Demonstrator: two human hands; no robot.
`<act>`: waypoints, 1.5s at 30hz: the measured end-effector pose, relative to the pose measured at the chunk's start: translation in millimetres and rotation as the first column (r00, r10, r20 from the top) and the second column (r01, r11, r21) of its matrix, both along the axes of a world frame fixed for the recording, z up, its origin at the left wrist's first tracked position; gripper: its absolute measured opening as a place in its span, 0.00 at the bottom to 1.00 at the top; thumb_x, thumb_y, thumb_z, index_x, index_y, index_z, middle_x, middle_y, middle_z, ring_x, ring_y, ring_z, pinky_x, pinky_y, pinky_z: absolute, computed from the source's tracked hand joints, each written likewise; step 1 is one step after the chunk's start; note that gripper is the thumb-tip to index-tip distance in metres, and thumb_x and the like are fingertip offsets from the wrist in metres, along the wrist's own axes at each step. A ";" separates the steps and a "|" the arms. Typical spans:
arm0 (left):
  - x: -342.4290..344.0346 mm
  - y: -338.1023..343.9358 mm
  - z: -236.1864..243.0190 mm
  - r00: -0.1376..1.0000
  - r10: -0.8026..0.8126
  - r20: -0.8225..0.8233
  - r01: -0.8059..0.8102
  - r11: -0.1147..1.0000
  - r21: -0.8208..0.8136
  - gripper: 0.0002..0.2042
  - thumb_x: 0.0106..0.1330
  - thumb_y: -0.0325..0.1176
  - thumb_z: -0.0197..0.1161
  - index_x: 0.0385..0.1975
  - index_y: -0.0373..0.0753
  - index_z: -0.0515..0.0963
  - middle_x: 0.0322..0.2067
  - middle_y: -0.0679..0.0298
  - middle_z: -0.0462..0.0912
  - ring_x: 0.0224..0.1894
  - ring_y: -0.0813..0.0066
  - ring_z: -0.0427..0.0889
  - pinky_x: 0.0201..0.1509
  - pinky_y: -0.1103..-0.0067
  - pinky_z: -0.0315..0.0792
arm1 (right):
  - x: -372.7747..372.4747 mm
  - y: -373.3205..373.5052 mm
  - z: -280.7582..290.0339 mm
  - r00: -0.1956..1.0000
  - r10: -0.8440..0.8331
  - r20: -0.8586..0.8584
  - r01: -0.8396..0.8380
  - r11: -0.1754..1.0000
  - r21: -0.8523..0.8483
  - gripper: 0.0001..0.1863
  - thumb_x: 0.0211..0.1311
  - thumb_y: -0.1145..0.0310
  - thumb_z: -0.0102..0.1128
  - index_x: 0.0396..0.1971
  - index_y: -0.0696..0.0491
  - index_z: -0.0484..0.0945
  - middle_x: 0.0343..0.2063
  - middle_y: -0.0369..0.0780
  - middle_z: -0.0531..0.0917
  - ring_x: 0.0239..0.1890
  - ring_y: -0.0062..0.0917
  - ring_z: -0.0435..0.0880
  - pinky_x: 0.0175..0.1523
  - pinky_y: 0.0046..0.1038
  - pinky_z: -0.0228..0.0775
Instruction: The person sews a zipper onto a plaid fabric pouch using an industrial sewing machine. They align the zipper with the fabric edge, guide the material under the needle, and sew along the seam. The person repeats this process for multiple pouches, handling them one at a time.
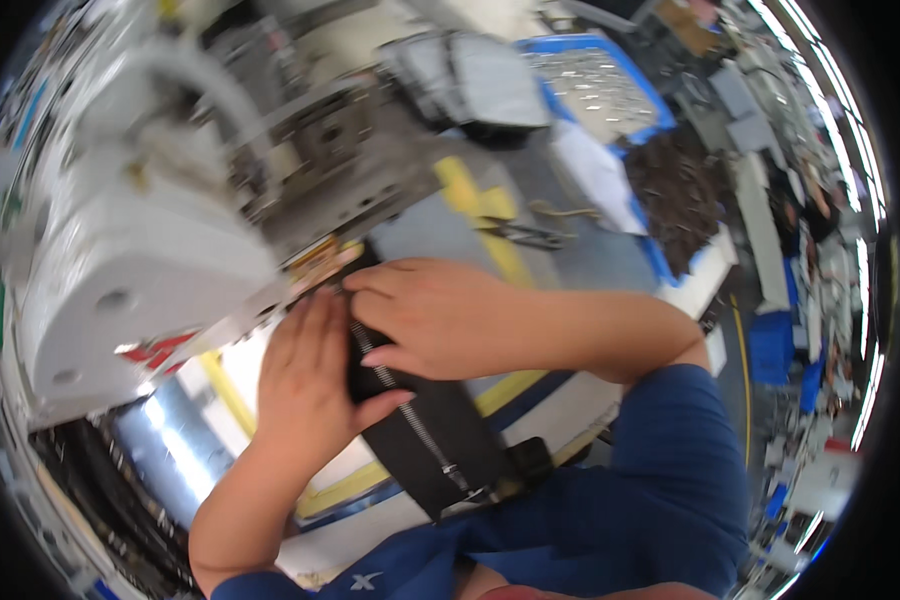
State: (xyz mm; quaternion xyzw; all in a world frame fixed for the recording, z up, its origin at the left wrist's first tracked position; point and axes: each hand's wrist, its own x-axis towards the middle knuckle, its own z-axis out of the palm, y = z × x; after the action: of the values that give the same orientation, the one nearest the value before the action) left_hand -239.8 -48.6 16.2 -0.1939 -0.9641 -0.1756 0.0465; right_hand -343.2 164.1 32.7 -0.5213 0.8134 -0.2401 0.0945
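Note:
A long black fabric strip [418, 460] with a silver zipper [410, 420] runs diagonally up to the foot and needle area of a white industrial sewing machine [120, 280]. My left hand [305, 380] lies on the strip's left side, fingers stretched toward the needle area and thumb out beside the zipper. My right hand [430, 320] rests on the strip's right side, fingertips bent down near the machine, thumb apart on the zipper. Both hands press on the fabric without visibly gripping it.
Scissors [530, 235] and yellow tape [460, 185] lie on the table. A grey-black padded piece [460, 80] sits behind. Blue trays hold small metal parts [595, 90] and dark brown pieces [675, 190] at the right. An aisle with a yellow floor line [740, 350] runs beyond.

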 end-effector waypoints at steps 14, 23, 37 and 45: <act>5.5 4.3 -7.3 0.998 0.041 -0.053 -0.043 0.998 -0.037 0.50 0.50 0.57 0.81 0.68 0.27 0.73 0.69 0.45 0.75 0.70 0.43 0.73 0.75 0.55 0.65 | -96.2 255.5 28.5 0.457 -0.871 -0.180 0.872 0.478 -0.101 0.19 0.62 0.61 0.75 0.50 0.55 0.88 0.47 0.48 0.90 0.50 0.45 0.89 0.59 0.39 0.80; 5.4 1.9 -7.3 0.997 0.033 -0.064 -0.034 0.999 -0.013 0.49 0.48 0.53 0.82 0.68 0.26 0.73 0.69 0.43 0.75 0.70 0.42 0.73 0.75 0.56 0.67 | -129.8 271.9 17.4 0.591 -0.735 -0.333 0.803 0.574 0.158 0.11 0.63 0.65 0.71 0.39 0.56 0.87 0.38 0.51 0.90 0.45 0.49 0.88 0.54 0.45 0.79; 8.3 -3.1 -2.7 0.984 -0.034 -0.177 0.019 0.996 -0.086 0.38 0.59 0.61 0.74 0.56 0.31 0.82 0.58 0.50 0.84 0.62 0.51 0.81 0.73 0.54 0.67 | -59.0 12.5 26.3 0.805 -0.272 0.527 0.310 0.951 0.016 0.08 0.70 0.69 0.67 0.41 0.59 0.85 0.32 0.37 0.87 0.34 0.22 0.83 0.43 0.29 0.76; 12.8 -3.5 -5.9 0.965 -0.085 -0.247 0.070 0.995 -0.069 0.32 0.59 0.57 0.74 0.50 0.32 0.85 0.53 0.51 0.86 0.56 0.54 0.84 0.65 0.61 0.75 | -44.3 -27.3 8.2 0.902 -0.264 0.342 0.265 0.963 0.045 0.09 0.62 0.68 0.72 0.39 0.56 0.87 0.44 0.44 0.90 0.40 0.40 0.90 0.45 0.37 0.81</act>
State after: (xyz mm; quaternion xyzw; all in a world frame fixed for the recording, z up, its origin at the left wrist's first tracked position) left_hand -227.0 -52.1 10.3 -0.2533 -0.9470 -0.1225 0.1548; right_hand -387.5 136.9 40.9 -0.3560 0.8469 -0.3396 0.2015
